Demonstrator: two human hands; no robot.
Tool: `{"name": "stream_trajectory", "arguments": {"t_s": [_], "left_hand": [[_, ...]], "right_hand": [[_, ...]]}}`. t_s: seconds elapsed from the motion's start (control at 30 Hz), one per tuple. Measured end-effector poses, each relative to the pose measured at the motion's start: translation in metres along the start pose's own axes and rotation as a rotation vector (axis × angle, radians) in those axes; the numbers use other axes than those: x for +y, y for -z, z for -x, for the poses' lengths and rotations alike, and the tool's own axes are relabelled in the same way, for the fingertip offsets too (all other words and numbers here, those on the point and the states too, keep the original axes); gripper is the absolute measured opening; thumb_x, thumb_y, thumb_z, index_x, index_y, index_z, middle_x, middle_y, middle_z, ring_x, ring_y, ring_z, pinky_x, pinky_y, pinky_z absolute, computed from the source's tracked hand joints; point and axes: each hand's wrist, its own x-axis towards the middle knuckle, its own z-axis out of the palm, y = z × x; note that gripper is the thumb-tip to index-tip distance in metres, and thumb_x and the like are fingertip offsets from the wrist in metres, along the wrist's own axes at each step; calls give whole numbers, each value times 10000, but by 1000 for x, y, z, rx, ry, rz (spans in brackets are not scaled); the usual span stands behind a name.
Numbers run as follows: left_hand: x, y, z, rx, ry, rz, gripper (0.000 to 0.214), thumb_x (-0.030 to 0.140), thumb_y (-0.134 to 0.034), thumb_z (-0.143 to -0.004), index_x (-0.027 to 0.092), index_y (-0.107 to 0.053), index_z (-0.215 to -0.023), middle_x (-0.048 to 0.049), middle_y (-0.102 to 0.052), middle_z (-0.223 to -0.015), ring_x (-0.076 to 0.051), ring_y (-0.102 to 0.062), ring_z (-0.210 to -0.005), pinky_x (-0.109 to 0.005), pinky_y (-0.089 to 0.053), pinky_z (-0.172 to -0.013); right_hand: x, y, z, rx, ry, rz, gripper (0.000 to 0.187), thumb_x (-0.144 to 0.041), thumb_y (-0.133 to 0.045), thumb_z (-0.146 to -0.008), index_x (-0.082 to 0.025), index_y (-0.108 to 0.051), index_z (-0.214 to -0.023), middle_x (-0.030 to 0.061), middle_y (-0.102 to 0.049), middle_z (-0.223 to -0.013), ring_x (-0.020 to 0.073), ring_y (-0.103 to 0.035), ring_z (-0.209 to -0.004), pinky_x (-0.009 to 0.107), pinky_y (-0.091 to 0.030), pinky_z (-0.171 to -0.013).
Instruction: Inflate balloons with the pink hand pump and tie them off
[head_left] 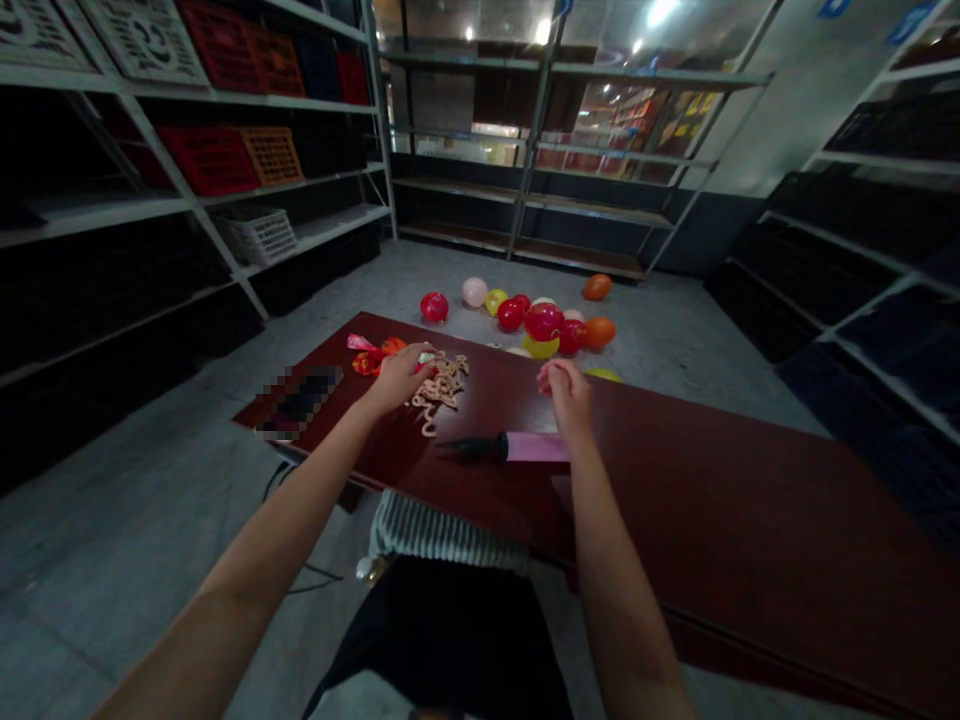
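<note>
My left hand (401, 379) lies over the left part of the table, fingers stretched out at a pile of tan, curly strips (444, 385). Beside it are limp red and orange balloons (367, 361), partly covered by the hand. A bit of red and white shows at its fingertips, too small to make out. My right hand (568, 388) hovers above the table with its fingers curled in, and nothing shows in them. Below that hand lies a balloon pump (534, 447) with a pink barrel and a black nozzle pointing left; my right wrist hides its other end.
The dark red table (720, 480) stretches to the right. A blurred-out dark object (300, 402) lies at its left end. Several inflated balloons (544, 321) rest on the floor beyond. Shelves with crates (206, 160) stand left, a metal rack (525, 190) behind, more shelving right.
</note>
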Motion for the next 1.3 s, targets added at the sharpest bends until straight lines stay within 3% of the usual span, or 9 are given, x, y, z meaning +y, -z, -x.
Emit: {"name": "stream_trajectory", "arguments": {"t_s": [0.2, 0.33, 0.67, 0.87, 0.93, 1.03, 1.13, 1.2, 1.3], "left_hand": [[-21, 1, 79, 216, 106, 98, 243, 199, -517, -956, 170, -638, -1164, -115, -683, -1222, -244, -614, -1189, -391, -442, -1079], [-21, -9, 98, 136, 55, 66, 298, 157, -555, -917, 171, -625, -1206, -123, -663, -1271, -266, -575, -1244, -431, -413, -1113], [-46, -21, 45, 183, 193, -24, 407, 22, -515, -898, 91, -612, -1287, -176, -600, -1371, -265, -513, -1309, -393, -356, -1150], [-55, -22, 39, 242, 291, -48, 58, 123, -673, -882, 116, -719, -916, -181, -667, -1189, -328, -546, -1219, -439, -390, -1079], [-53, -19, 42, 340, 343, 91, 33, 164, -710, -882, 140, -696, -863, -150, -691, -1104, -306, -584, -1141, -406, -413, -1026], [-44, -15, 49, 456, 443, 391, 105, 213, -632, -962, 170, -642, -867, -66, -692, -837, -195, -631, -774, -299, -469, -784], [-25, -10, 55, 506, 559, 863, 268, 269, -526, -1030, 180, -555, -779, 5, -570, -620, -104, -448, -471, -224, -353, -515], [-8, -7, 56, 485, 581, 1305, 305, 255, -545, -1022, 175, -517, -729, 22, -521, -601, -74, -386, -437, -200, -303, -460], [19, -2, 52, 385, 508, 1754, 222, 125, -555, -993, 146, -579, -774, -1, -586, -704, -60, -494, -525, -166, -400, -517]], "right_hand": [[3, 26, 57, -359, 148, 563, 322, -475, -544, -920, -227, -684, -1072, 89, -740, -1064, 238, -678, -924, 390, -499, -845], [9, 20, 83, -421, 296, 817, 387, -502, -527, -950, -214, -681, -1156, 100, -746, -1123, 292, -665, -1036, 442, -446, -916], [4, -18, 78, -547, 456, 995, 519, -621, -596, -903, -219, -672, -1223, 120, -738, -1159, 324, -629, -1066, 446, -382, -897], [13, -25, 84, -402, 463, 914, 521, -616, -637, -889, -213, -686, -1215, 133, -737, -1173, 315, -630, -1090, 446, -373, -952], [11, -25, 84, -358, 448, 884, 549, -626, -638, -884, -195, -682, -1221, 142, -734, -1184, 313, -635, -1088, 441, -387, -956], [1, -24, 81, -296, 380, 851, 599, -658, -625, -875, -167, -686, -1212, 158, -734, -1180, 315, -649, -1071, 429, -422, -937], [-15, -17, 74, -330, 207, 829, 611, -691, -627, -850, -193, -703, -1197, 140, -749, -1135, 306, -675, -999, 394, -461, -854], [-25, -11, 68, -420, 33, 808, 579, -712, -614, -841, -214, -734, -1111, 115, -766, -1016, 291, -688, -898, 368, -470, -769], [-34, -4, 64, -557, -209, 576, 528, -685, -569, -877, -199, -734, -1004, 89, -755, -877, 243, -683, -762, 330, -480, -675]]}}
